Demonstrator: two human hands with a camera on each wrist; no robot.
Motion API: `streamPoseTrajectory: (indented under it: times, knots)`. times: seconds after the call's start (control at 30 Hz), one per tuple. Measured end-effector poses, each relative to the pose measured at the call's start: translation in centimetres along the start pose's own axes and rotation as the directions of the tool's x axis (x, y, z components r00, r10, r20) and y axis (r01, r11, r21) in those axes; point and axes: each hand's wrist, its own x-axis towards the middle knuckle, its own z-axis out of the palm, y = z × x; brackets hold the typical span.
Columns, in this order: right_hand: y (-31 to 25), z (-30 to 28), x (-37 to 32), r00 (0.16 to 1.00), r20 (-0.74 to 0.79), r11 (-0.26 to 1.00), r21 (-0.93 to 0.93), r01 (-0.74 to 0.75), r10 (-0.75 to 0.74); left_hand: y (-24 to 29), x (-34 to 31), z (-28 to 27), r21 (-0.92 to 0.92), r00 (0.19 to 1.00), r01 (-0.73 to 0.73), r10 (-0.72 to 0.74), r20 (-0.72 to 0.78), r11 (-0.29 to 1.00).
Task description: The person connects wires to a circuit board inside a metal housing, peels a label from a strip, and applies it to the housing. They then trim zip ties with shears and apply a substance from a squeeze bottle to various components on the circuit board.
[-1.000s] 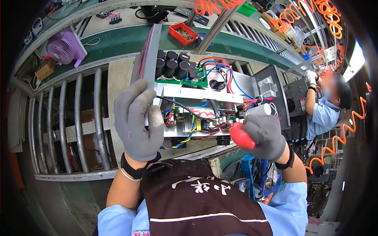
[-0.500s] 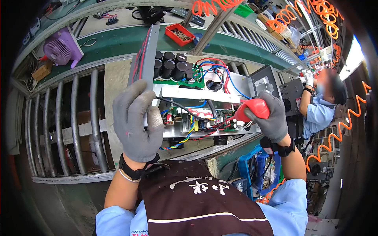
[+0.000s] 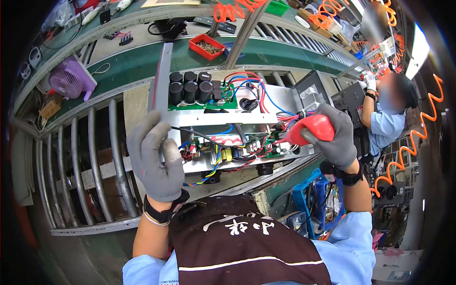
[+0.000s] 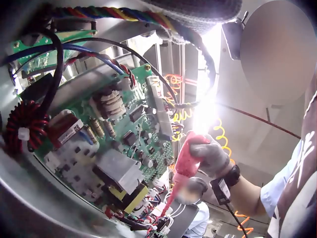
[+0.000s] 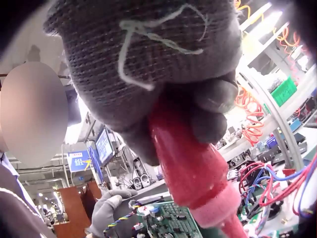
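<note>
Gloved in grey, my right hand [image 3: 338,137] grips a red squeeze bottle [image 3: 311,130] whose nozzle points left at the wiring of an opened metal chassis [image 3: 228,118]. In the left wrist view the bottle's long red nozzle [image 4: 171,198] reaches the connectors at the edge of a green circuit board [image 4: 133,134]. My left hand [image 3: 156,156] rests at the chassis's left end panel [image 3: 161,76], fingers slightly bent. Black capacitors [image 3: 191,89] stand in the chassis. In the right wrist view fingers curl round the bottle [image 5: 185,158].
Metal rollers [image 3: 97,161] lie to the left. Behind the chassis are a purple fan [image 3: 69,80] and a red tray [image 3: 207,46] of small parts. Blue bins [image 3: 308,204] stand at the near right. Another person [image 3: 389,109] works at the far right, near orange coiled hoses [image 3: 418,147].
The right hand has turned, bringing the bottle's nozzle over to the wiring. The left hand stays by the end panel. The whole view has shifted slightly.
</note>
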Motion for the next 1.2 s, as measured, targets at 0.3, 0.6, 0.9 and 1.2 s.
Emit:
streamPoseTrajectory:
  times: [0.3,0.6,0.9,1.2]
  knots:
    - [1.5,4.7,-6.3,0.955,-0.247,0.982,0.051,0.183,-0.165,0.2,-0.3,0.2,0.014,1.000,0.025,-0.025,0.012,1.000]
    - [1.0,6.2,-8.0,0.887,-0.038,0.876,-0.185,0.446,-0.460,1.1,-0.2,0.6,-0.038,0.997,0.073,-0.073,0.017,0.997]
    - [0.6,7.8,-8.5,0.813,-0.023,0.790,-0.257,0.557,-0.581,1.1,-0.5,0.7,-0.078,0.995,0.100,-0.100,0.012,0.992]
    - [-1.3,10.5,-8.7,0.749,0.032,0.728,-0.207,0.653,-0.662,1.0,-0.5,0.7,-0.085,0.996,0.091,-0.091,0.009,0.992]
